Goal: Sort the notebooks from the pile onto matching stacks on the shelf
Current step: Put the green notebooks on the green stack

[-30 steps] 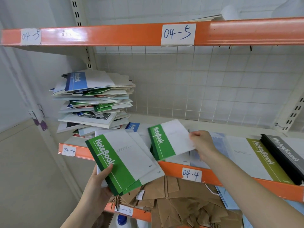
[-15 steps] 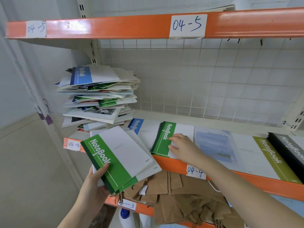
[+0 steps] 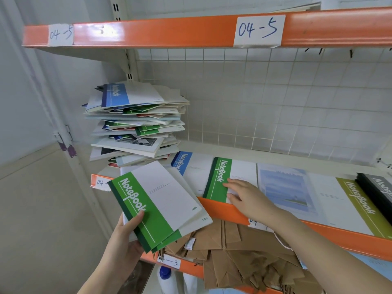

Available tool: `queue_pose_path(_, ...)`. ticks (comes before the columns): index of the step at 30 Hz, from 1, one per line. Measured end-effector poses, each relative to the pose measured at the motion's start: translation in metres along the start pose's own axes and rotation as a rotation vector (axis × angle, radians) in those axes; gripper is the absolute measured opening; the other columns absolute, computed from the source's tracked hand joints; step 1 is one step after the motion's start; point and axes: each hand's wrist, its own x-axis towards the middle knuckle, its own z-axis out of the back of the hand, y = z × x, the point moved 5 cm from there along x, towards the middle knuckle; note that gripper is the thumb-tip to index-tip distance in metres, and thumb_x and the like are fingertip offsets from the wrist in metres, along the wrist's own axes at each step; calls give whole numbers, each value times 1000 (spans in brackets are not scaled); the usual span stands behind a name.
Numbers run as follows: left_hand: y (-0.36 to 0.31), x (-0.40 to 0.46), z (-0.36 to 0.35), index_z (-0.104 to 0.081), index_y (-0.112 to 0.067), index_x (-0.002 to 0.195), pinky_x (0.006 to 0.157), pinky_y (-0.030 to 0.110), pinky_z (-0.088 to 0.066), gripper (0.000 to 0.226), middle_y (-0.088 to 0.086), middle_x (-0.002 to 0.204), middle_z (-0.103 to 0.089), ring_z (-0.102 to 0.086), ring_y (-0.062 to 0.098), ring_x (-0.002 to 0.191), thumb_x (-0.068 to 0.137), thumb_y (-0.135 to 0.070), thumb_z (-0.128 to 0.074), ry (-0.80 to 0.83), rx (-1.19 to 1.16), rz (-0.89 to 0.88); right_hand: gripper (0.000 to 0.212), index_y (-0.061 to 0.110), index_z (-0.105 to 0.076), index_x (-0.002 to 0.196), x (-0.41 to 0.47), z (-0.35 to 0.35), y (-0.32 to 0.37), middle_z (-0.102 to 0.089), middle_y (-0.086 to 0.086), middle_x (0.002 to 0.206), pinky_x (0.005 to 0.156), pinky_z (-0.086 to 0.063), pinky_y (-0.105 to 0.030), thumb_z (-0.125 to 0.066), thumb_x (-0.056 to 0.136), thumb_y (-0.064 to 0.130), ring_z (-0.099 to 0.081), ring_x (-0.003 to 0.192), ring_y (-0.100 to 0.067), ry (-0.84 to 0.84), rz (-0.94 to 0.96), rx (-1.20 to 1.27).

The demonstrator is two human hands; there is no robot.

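Observation:
A tall, untidy pile of mixed notebooks (image 3: 135, 124) stands at the left end of shelf 04-4 (image 3: 220, 209). My left hand (image 3: 125, 236) grips a small bundle of green notebooks (image 3: 157, 204) in front of the shelf, thumb on the top cover. My right hand (image 3: 248, 196) lies with straight fingers on the green notebook stack (image 3: 220, 177) on the shelf. A blue notebook stack (image 3: 191, 168) lies left of it. To the right lie a picture-cover stack (image 3: 284, 187), an olive stack (image 3: 356, 204) and a black stack (image 3: 377, 192).
The orange beam of shelf 04-5 (image 3: 169, 32) runs overhead. Brown paper bags (image 3: 237, 253) fill the shelf below, beside a bottle with a blue cap (image 3: 165, 272). A wire grid (image 3: 265, 98) backs the shelf. A white upright post (image 3: 63, 132) stands at the left.
My right hand carried a green notebook from mid-air down onto the green stack and now rests flat on it. My left hand kept its bundle in place.

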Motion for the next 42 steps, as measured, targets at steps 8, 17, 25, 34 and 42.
queue_pose_path(8,2,0,-13,-56,-29,115,71,44,-56,39,6,107,-72,-70,30,92,77,-20,-59,68,22,10,42,21,-40,142,-2,8,7,-37,2,149,112,-25,-28,-36,101,33,-33,136,-11,-2,-33,44)
queue_pose_path(17,9,2,-48,-56,-22,120,75,47,-55,44,6,107,-72,-71,29,93,76,-19,-61,144,44,22,44,21,-45,127,-12,16,42,-65,10,105,72,-54,-22,-58,91,40,-66,88,-6,75,-168,802)
queue_pose_path(25,20,3,-62,-53,-14,126,65,41,-60,58,15,112,-69,-68,34,98,72,-19,-71,190,20,94,15,10,-58,105,-17,29,16,-71,-3,96,69,-55,-32,-60,91,17,-68,84,-20,-75,-357,940)
queue_pose_path(34,36,3,-71,-50,-14,128,67,43,-60,57,18,114,-68,-66,39,102,74,-6,-63,242,-62,197,12,12,-59,100,-25,26,6,-68,-10,93,52,-47,-25,-55,94,20,-63,68,-20,-53,-480,1050)
queue_pose_path(42,30,7,-39,-51,-20,129,65,46,-58,58,18,117,-66,-65,40,102,74,-4,-57,142,-58,132,15,3,-53,106,-8,68,-39,-59,-10,104,54,-35,-24,-44,97,10,-53,81,-19,-496,-438,560)
